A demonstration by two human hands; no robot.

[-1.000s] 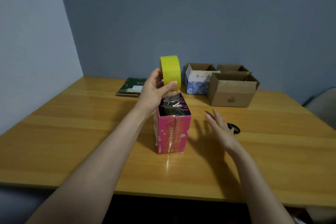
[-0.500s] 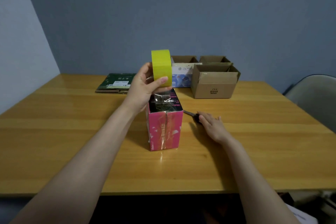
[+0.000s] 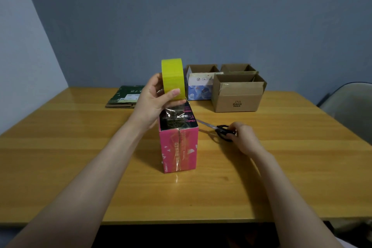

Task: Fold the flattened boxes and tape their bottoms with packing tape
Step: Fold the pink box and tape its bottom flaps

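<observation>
Left hand (image 3: 155,99) grips the roll (image 3: 173,77), thumb across its face. The box (image 3: 179,149) stands just below the palm. A clear strip appears to run from roll to box top. Right hand (image 3: 244,141), right of the box, curls round the handles of the scissors (image 3: 220,129) on the table (image 3: 80,147). The box is probably light, easily dented card. The limp, sticky strip is best kept taut by holding the roll.

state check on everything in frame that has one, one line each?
pink box: upright, erected, front seam taped.
tape roll: held above the pink box by left hand, clear strip running down to the box.
scissors: blades closed, handles gripped by right hand.
BAHA box: erected, top flaps open.
flattened boxes: flat, stacked.
</observation>
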